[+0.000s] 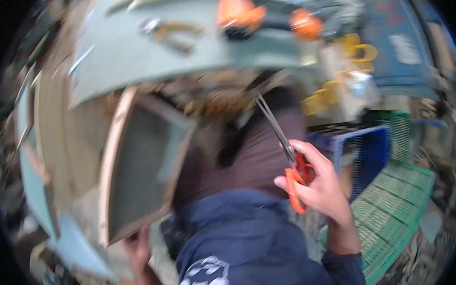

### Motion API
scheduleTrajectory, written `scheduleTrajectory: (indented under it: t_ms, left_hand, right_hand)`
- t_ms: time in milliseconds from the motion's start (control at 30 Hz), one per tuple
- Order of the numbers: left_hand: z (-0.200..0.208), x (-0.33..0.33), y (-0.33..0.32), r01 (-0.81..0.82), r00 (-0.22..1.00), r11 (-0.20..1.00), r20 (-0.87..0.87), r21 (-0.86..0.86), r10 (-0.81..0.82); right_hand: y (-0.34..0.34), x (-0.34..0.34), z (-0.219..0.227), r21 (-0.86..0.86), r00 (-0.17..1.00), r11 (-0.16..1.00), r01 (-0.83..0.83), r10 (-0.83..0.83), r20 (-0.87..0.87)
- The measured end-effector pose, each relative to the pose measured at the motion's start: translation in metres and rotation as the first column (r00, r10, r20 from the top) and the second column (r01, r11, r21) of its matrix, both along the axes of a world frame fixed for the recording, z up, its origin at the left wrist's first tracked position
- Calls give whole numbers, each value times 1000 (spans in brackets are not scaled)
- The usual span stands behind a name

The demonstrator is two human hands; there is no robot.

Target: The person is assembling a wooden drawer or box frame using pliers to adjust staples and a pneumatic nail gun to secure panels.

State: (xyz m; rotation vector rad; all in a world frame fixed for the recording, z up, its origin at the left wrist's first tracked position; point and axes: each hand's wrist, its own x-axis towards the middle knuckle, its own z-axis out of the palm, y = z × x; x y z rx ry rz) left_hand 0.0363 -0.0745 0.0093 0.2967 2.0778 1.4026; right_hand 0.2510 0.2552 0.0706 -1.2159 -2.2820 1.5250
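My right hand is closed round the orange-red handles of a pair of scissors. The long metal blades point away and to the left, over my dark-trousered legs, and look nearly shut together. My left hand grips the near lower corner of a shallow box with a wooden frame; its fingers are partly hidden under the edge. The box tilts to the left of my legs, and its greyish inside faces up. Motion blurs the picture.
Across from me, a pale green table bears yellow-handled pliers and a blurred orange-and-black tool. Yellow-handled scissors lie at its right. A blue crate and a green plastic basket stand to my right. Boards lean at left.
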Motion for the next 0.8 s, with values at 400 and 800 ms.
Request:
scheduleTrajectory:
  t_ms: [400,800]
  left_hand:
    - [-8,-31,-4,151,988,989,24,-2,-151]
    - [29,-6,22,25,995,998,-91,-55,-30]
  right_hand:
    - [293,176,158,808,838,383,448,-494,-231]
    - [505,225,210,929,692,359,84,-692,205]
